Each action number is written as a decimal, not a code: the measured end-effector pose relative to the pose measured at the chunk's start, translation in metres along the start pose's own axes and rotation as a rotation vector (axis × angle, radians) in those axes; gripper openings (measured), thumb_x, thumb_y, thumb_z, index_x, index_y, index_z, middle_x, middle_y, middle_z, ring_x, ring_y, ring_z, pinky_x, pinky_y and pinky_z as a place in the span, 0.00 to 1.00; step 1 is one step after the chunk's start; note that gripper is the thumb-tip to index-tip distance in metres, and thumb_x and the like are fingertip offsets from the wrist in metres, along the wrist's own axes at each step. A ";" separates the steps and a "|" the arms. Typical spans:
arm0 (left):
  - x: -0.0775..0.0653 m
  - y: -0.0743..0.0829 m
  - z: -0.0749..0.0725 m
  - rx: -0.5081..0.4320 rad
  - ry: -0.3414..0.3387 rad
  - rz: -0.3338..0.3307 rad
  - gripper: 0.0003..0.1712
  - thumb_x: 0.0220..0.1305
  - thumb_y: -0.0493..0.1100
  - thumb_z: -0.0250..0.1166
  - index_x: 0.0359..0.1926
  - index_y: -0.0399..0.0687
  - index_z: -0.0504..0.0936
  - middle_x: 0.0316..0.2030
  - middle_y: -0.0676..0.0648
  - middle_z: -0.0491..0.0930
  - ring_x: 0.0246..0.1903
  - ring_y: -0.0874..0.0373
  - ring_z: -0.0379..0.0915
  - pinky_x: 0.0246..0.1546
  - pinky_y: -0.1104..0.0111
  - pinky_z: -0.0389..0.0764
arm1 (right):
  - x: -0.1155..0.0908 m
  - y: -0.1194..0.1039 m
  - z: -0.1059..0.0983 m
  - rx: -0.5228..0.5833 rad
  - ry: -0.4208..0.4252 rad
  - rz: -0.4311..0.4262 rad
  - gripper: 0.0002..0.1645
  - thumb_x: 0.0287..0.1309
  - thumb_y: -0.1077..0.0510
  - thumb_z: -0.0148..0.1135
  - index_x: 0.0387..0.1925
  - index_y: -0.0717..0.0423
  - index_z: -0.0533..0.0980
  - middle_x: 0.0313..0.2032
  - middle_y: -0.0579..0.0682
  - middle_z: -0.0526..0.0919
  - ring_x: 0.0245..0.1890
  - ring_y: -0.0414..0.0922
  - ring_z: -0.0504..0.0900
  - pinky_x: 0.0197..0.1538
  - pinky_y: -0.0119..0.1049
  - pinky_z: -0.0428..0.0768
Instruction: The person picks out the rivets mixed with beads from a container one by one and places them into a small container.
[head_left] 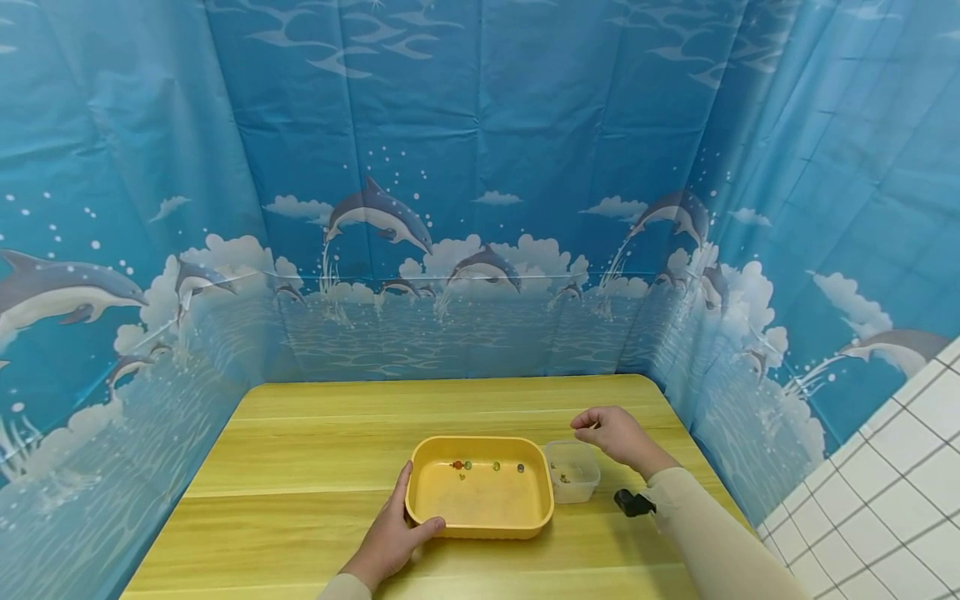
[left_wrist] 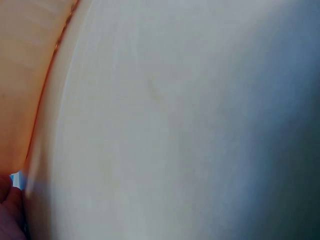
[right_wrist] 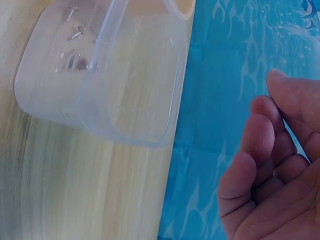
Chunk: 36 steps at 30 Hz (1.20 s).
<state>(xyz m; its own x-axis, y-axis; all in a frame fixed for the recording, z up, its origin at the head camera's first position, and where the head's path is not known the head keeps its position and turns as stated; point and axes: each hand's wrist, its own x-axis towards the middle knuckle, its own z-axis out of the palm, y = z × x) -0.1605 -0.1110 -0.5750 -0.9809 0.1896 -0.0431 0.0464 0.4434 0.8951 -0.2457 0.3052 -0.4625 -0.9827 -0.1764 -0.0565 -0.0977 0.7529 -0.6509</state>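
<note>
A shallow yellow plastic basin (head_left: 480, 532) sits on the table in the head view. My left hand (head_left: 393, 533) holds its near left corner, thumb over the front rim and fingers along the left wall. Several small round beads, one of them a reddish bead (head_left: 458, 465), lie in the basin's far half. Against its right side stands a clear plastic container (head_left: 576, 493) with several tiny metallic pieces (right_wrist: 77, 34) inside. My right hand (head_left: 617, 435) is raised just beyond this container's far right corner, fingers loosely bent, with nothing visible between them.
The yellow wood-grain table (head_left: 330, 450) has a blue dolphin-print curtain (head_left: 450, 333) along its back and sides. A black device (head_left: 633, 503) is by my right wrist. White tiles (head_left: 885, 467) show at the far right.
</note>
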 end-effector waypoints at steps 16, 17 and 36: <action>0.000 0.000 -0.001 -0.015 -0.004 0.000 0.67 0.64 0.59 0.76 0.86 0.51 0.38 0.82 0.31 0.50 0.77 0.33 0.60 0.75 0.43 0.64 | 0.006 -0.036 0.020 0.089 -0.001 0.004 0.13 0.72 0.54 0.66 0.54 0.48 0.86 0.53 0.48 0.88 0.47 0.45 0.83 0.47 0.44 0.85; 0.000 0.000 -0.001 -0.014 -0.003 0.002 0.67 0.64 0.59 0.76 0.86 0.51 0.38 0.82 0.31 0.50 0.77 0.34 0.60 0.75 0.44 0.64 | 0.007 -0.039 0.022 0.098 -0.003 0.005 0.13 0.72 0.54 0.66 0.54 0.47 0.86 0.53 0.48 0.88 0.47 0.45 0.83 0.47 0.43 0.85; 0.004 -0.005 0.001 -0.014 0.009 0.016 0.68 0.63 0.61 0.76 0.86 0.52 0.39 0.82 0.32 0.51 0.77 0.35 0.61 0.75 0.43 0.64 | 0.028 -0.079 0.068 0.136 -0.068 -0.066 0.16 0.71 0.56 0.68 0.57 0.47 0.86 0.53 0.45 0.88 0.45 0.41 0.83 0.48 0.42 0.84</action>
<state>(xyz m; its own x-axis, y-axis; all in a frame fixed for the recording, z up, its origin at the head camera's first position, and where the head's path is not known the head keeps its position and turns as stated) -0.1645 -0.1122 -0.5804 -0.9817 0.1888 -0.0249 0.0594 0.4278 0.9019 -0.2548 0.1978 -0.4638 -0.9616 -0.2681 -0.0582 -0.1348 0.6466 -0.7508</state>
